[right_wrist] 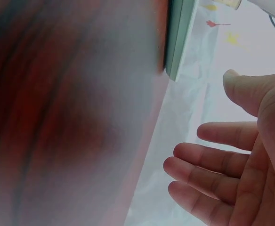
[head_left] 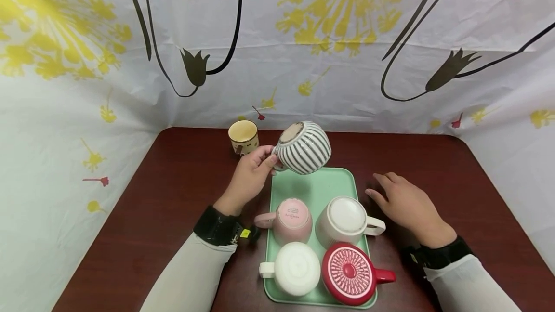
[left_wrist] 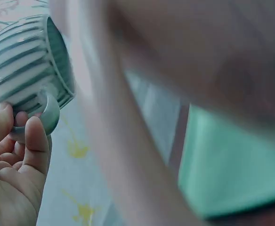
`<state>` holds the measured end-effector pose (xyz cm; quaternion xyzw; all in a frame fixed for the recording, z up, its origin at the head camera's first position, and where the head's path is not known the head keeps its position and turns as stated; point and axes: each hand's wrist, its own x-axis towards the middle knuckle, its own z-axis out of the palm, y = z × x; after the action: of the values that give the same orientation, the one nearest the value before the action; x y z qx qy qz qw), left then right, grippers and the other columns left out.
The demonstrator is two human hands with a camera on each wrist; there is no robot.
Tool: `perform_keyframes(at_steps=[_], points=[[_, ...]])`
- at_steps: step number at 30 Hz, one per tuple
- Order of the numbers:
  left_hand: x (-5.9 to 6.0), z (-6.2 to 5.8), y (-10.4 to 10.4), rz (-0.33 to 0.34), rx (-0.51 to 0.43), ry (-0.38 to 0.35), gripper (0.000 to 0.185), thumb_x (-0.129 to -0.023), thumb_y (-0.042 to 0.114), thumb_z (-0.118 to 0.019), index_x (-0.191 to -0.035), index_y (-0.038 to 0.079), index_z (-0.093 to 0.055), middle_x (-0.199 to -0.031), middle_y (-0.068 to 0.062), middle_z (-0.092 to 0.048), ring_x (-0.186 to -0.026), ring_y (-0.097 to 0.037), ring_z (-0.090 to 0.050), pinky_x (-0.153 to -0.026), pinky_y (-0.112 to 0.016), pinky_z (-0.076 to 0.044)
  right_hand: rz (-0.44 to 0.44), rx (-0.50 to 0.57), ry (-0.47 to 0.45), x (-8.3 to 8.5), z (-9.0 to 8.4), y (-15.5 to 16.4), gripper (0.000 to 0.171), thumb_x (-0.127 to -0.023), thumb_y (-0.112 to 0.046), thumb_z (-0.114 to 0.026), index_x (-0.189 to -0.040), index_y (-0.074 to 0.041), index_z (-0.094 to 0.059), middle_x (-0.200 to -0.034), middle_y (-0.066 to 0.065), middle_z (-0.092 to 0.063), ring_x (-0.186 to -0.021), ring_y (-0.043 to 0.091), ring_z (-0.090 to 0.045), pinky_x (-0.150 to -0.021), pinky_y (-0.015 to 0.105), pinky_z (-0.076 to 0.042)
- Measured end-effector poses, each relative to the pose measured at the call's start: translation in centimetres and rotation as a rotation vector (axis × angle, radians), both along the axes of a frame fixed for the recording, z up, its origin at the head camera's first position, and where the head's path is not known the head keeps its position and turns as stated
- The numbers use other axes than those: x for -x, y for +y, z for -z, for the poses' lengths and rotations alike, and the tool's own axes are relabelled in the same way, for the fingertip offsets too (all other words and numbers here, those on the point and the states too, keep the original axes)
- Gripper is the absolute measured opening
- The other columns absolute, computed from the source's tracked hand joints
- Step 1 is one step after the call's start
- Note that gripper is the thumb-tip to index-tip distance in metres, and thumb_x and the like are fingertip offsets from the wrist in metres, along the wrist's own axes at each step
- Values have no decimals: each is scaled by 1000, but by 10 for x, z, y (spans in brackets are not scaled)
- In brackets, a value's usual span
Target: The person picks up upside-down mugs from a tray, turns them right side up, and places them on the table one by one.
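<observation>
Dark red table (head_left: 173, 196), green tray (head_left: 342, 179): left hand (head_left: 249, 177) pinches the striped mug (head_left: 303, 148) above its far end; right hand (head_left: 405, 203) relaxed beside. Left wrist: fingers (left_wrist: 36, 146) grip the handle, so lower level. Right wrist: fingers (right_wrist: 208, 169) spread, empty.

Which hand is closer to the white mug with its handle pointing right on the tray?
Right. The right hand rests on the table just right of the white mug, beside its handle. The left hand is up by the tray's far left corner, holding the striped mug.
</observation>
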<state>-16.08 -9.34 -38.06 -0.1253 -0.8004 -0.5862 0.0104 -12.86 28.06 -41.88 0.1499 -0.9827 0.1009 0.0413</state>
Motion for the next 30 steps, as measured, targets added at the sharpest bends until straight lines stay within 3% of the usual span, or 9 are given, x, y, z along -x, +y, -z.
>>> perform_keyframes(at_steps=[5,15,24,30], points=[[-4,-9,8,44,-186,-96,25,-108,14,-56,-127,1,-66,-103,-14,-73,-82,-18,-66,-80,-28,-57,2,-3,-12,-1,3,-2,55,-101,-37,-67,-140,1,-60,-132,26,-64,-121,44,-63,-92,63,-54],[-9,-13,25,203,-582,-385,22,-112,12,-46,-120,-4,-59,-92,0,-64,-84,-12,-61,-77,-19,-54,-4,-11,-13,0,4,-3,54,-101,-37,-66,-139,1,-61,-130,25,-65,-119,43,-64,-91,62,-54],[-7,-12,35,236,-765,-577,27,-113,11,-41,-99,11,-64,-92,0,-63,-81,-7,-61,-74,-15,-53,-6,-11,-17,0,4,-3,54,-101,-37,-66,-139,1,-61,-130,25,-65,-119,43,-64,-91,62,-54],[-1,-11,37,240,-839,-635,32,-114,11,-37,-96,13,-64,-94,0,-61,-81,-5,-60,-74,-12,-53,0,-6,-16,0,0,-4,54,-101,-36,-66,-140,0,-61,-131,24,-65,-119,43,-64,-91,63,-54]])
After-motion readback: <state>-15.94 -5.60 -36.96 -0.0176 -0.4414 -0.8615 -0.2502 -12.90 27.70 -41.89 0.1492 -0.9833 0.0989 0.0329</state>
